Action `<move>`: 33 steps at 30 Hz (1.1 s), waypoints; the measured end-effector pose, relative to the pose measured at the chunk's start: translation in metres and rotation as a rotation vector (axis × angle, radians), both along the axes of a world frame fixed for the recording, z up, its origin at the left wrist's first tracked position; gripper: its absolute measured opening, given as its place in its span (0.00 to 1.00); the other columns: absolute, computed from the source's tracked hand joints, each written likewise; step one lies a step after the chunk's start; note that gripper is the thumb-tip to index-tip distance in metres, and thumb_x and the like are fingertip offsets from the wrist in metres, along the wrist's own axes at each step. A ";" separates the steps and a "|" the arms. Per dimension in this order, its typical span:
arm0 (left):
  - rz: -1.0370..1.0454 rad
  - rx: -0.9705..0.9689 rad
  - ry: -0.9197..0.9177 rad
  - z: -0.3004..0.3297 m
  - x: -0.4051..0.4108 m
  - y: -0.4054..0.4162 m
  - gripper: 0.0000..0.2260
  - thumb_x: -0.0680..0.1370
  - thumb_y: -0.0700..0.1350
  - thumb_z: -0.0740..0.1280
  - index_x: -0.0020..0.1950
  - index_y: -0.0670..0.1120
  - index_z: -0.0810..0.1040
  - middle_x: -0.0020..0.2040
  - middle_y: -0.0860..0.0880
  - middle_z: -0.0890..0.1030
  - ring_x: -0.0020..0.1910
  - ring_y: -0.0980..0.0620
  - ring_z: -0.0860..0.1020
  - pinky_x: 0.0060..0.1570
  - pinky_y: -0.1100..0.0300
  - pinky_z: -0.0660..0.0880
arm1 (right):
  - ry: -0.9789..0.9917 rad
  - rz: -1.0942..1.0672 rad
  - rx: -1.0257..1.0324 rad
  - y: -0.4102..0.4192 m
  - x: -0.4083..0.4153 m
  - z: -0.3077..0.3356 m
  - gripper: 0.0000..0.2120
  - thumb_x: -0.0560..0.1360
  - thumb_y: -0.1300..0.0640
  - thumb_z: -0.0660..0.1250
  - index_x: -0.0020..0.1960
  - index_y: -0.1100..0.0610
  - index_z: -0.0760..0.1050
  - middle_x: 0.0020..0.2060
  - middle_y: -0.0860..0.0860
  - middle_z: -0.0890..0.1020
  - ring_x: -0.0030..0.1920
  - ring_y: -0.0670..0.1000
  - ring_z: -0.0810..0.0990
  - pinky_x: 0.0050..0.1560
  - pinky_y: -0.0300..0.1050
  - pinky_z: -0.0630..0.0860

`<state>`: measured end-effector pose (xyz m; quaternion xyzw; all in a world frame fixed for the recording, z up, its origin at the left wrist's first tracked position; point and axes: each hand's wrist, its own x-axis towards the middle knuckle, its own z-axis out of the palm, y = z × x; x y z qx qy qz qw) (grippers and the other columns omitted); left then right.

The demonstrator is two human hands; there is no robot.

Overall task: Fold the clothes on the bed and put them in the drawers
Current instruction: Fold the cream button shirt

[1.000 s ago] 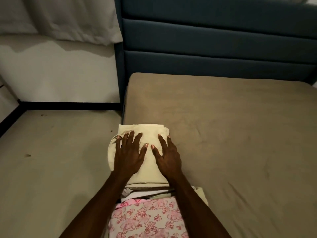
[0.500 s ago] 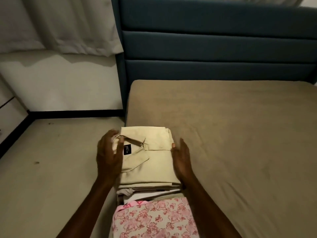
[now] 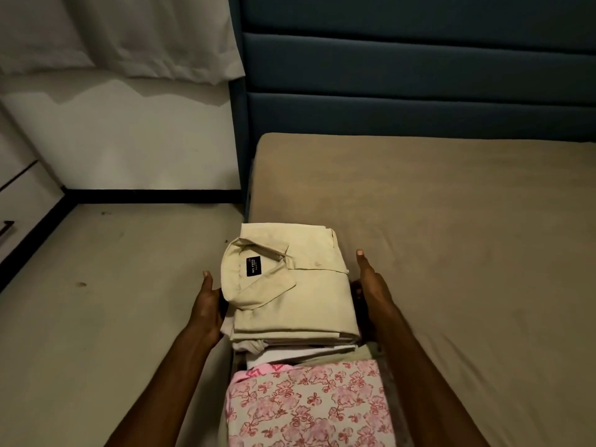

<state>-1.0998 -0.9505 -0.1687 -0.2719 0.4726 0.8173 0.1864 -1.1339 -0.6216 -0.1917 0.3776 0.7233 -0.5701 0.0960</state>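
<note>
Folded cream shirt (image 3: 290, 285) tops a stack of folded clothes (image 3: 296, 348) at the bed's (image 3: 451, 237) left edge, near the headboard (image 3: 403, 91). Left hand (image 3: 208, 309) and right hand (image 3: 371, 285) press against the stack's opposite sides; their fingers are hidden, so the grip cannot be told. Pink floral fabric (image 3: 306, 404) lies nearest the person.

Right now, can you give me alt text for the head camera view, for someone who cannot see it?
A left hand and a right hand flank a stack of folded clothes at the corner of a bed, a cream collared shirt on top. A pink floral cloth lies nearest the camera; a dark blue headboard stands behind.
</note>
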 end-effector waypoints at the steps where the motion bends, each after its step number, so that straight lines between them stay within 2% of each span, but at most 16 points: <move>1: -0.015 -0.027 -0.004 0.004 -0.002 0.001 0.32 0.82 0.69 0.49 0.58 0.46 0.81 0.52 0.43 0.86 0.55 0.41 0.80 0.51 0.48 0.75 | -0.017 0.007 -0.043 -0.003 0.001 0.004 0.65 0.46 0.08 0.51 0.59 0.58 0.80 0.54 0.57 0.85 0.52 0.62 0.84 0.61 0.61 0.79; 3: -0.027 -0.072 0.001 0.004 -0.006 0.000 0.30 0.82 0.68 0.50 0.61 0.48 0.81 0.58 0.42 0.83 0.57 0.41 0.79 0.54 0.48 0.76 | -0.022 0.036 -0.133 -0.017 0.007 0.021 0.59 0.53 0.11 0.56 0.62 0.57 0.80 0.56 0.57 0.84 0.54 0.61 0.84 0.62 0.60 0.79; 6: -0.055 -0.109 0.007 0.002 -0.004 -0.004 0.29 0.83 0.68 0.51 0.62 0.48 0.81 0.58 0.43 0.83 0.58 0.42 0.79 0.59 0.47 0.75 | 0.062 0.128 -0.343 -0.031 0.014 0.028 0.43 0.66 0.18 0.64 0.66 0.49 0.80 0.57 0.53 0.86 0.56 0.57 0.85 0.65 0.59 0.78; 8: -0.057 -0.146 0.019 0.002 0.000 -0.005 0.27 0.83 0.67 0.53 0.61 0.49 0.81 0.57 0.45 0.84 0.57 0.44 0.80 0.59 0.48 0.76 | 0.112 0.165 -0.394 -0.034 0.018 0.030 0.39 0.67 0.21 0.66 0.68 0.46 0.79 0.58 0.52 0.86 0.57 0.55 0.86 0.66 0.59 0.78; 11: -0.018 -0.232 0.033 0.001 0.005 -0.004 0.24 0.82 0.67 0.58 0.64 0.51 0.81 0.58 0.47 0.84 0.58 0.45 0.80 0.53 0.50 0.78 | 0.102 0.212 -0.477 -0.032 0.027 0.041 0.34 0.70 0.25 0.67 0.64 0.48 0.82 0.57 0.55 0.86 0.58 0.58 0.85 0.65 0.59 0.78; 13: 0.011 -0.281 0.033 0.001 0.007 -0.003 0.23 0.81 0.66 0.61 0.63 0.50 0.81 0.57 0.47 0.84 0.57 0.46 0.81 0.50 0.52 0.78 | 0.069 0.206 -0.538 -0.028 0.031 0.044 0.33 0.70 0.26 0.69 0.62 0.51 0.84 0.56 0.57 0.87 0.57 0.60 0.86 0.62 0.58 0.79; 16: -0.002 -0.278 0.035 0.004 0.004 -0.001 0.22 0.81 0.64 0.64 0.64 0.49 0.81 0.57 0.46 0.85 0.57 0.45 0.82 0.49 0.53 0.79 | 0.050 0.216 -0.568 -0.026 0.031 0.043 0.35 0.69 0.27 0.71 0.63 0.53 0.83 0.56 0.59 0.86 0.57 0.61 0.85 0.67 0.61 0.76; 21: -0.097 -0.214 0.141 0.021 -0.005 -0.003 0.22 0.84 0.62 0.58 0.67 0.51 0.80 0.62 0.48 0.84 0.62 0.46 0.80 0.58 0.52 0.77 | 0.052 0.205 -0.587 -0.032 0.025 0.042 0.34 0.70 0.29 0.71 0.64 0.54 0.82 0.57 0.60 0.86 0.59 0.62 0.85 0.68 0.62 0.75; 24: -0.129 -0.179 0.123 0.032 -0.009 -0.002 0.26 0.83 0.66 0.54 0.66 0.52 0.80 0.61 0.48 0.84 0.61 0.48 0.80 0.53 0.55 0.76 | 0.058 0.175 -0.629 -0.032 0.023 0.040 0.30 0.72 0.36 0.72 0.65 0.56 0.81 0.56 0.61 0.86 0.54 0.61 0.85 0.63 0.57 0.78; 27: -0.193 -0.114 0.105 0.034 -0.010 -0.004 0.31 0.79 0.72 0.54 0.67 0.52 0.81 0.62 0.46 0.84 0.63 0.44 0.80 0.58 0.48 0.77 | 0.081 0.155 -0.667 -0.033 0.023 0.039 0.27 0.73 0.41 0.72 0.65 0.58 0.80 0.54 0.61 0.86 0.48 0.60 0.86 0.56 0.54 0.80; 30: -0.256 -0.087 0.078 0.033 -0.009 -0.002 0.36 0.75 0.77 0.54 0.66 0.54 0.82 0.62 0.45 0.84 0.63 0.41 0.80 0.63 0.43 0.77 | 0.082 0.173 -0.659 -0.038 0.020 0.041 0.30 0.72 0.41 0.75 0.67 0.56 0.79 0.57 0.61 0.85 0.53 0.61 0.84 0.62 0.58 0.79; 33: -0.282 0.005 0.032 0.035 -0.012 0.001 0.40 0.71 0.80 0.56 0.68 0.54 0.81 0.64 0.42 0.83 0.64 0.38 0.80 0.66 0.39 0.75 | 0.103 0.160 -0.664 -0.045 0.018 0.040 0.29 0.72 0.40 0.74 0.67 0.55 0.79 0.59 0.60 0.85 0.57 0.60 0.84 0.65 0.56 0.78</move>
